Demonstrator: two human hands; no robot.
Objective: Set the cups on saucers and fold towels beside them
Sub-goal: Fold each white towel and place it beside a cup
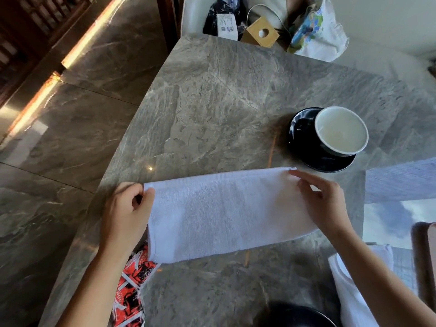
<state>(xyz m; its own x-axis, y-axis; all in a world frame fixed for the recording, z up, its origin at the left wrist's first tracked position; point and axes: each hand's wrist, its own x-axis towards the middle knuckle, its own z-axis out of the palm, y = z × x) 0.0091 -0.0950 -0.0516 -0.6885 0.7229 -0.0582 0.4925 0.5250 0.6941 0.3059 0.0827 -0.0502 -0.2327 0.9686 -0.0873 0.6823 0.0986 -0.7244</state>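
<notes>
Towel (pixel 226 213): one white, folded to a long strip, flat on the marble table (pixel 224 102), centre-near, running left to right. Left hand (pixel 125 208) is at its left end, fingers curled, thumb and forefinger pinching the far-left corner. Right hand (pixel 323 204) lies over the right end, fingertips at the far-right corner; can't tell if it pinches or just presses. Second towel (pixel 349 286), also white, sits at the near right, partly under the right forearm, so 2 towels in total. 1 cup (pixel 342 131), white inside, stands upright on a black saucer (pixel 304 140), just beyond the strip's right end and not touching it. A dark round rim (pixel 299 313) at the near edge looks like a second saucer with no cup on it. Red-black-white printed fabric (pixel 134 279) shows past the table's near-left edge. On the seat beyond the far edge: 1 wooden box (pixel 259 33), 1 black bag (pixel 224 17), 1 white printed bag (pixel 316 31).
</notes>
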